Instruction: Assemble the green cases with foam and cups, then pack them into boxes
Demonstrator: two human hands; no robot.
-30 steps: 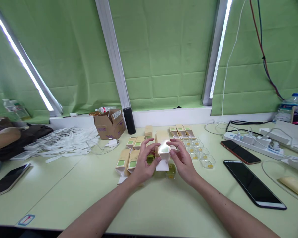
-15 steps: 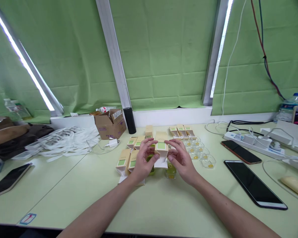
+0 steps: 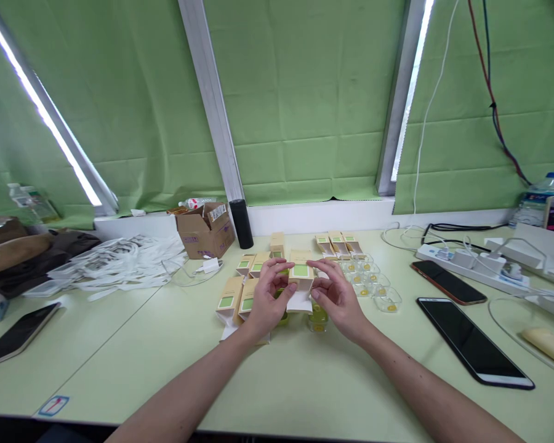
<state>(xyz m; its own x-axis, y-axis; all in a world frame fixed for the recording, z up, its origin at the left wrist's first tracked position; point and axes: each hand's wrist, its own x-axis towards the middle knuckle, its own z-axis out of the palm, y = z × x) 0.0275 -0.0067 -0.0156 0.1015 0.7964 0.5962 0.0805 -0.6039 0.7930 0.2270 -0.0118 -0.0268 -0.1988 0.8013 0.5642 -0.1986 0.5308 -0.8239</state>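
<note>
Between my hands is a small cream carton (image 3: 300, 271) with a green panel, its white flap hanging open towards me. The fingers of my left hand (image 3: 271, 298) grip its left side, and my right hand (image 3: 338, 299) holds its right side. Below the carton, close to my right hand, stands a small clear container (image 3: 318, 319) with green contents. Another green piece is partly hidden behind my left fingers. Several similar cartons (image 3: 229, 296) stand left of my left hand. Beyond my right hand lie several clear containers (image 3: 388, 299) with yellow spots.
More cartons (image 3: 338, 243) stand at the back. A cardboard box (image 3: 205, 230), a black cylinder (image 3: 241, 224) and white strips (image 3: 120, 261) are at the back left. Two phones (image 3: 473, 342) (image 3: 447, 282) and a power strip (image 3: 473, 268) lie right; another phone (image 3: 18, 334) lies left.
</note>
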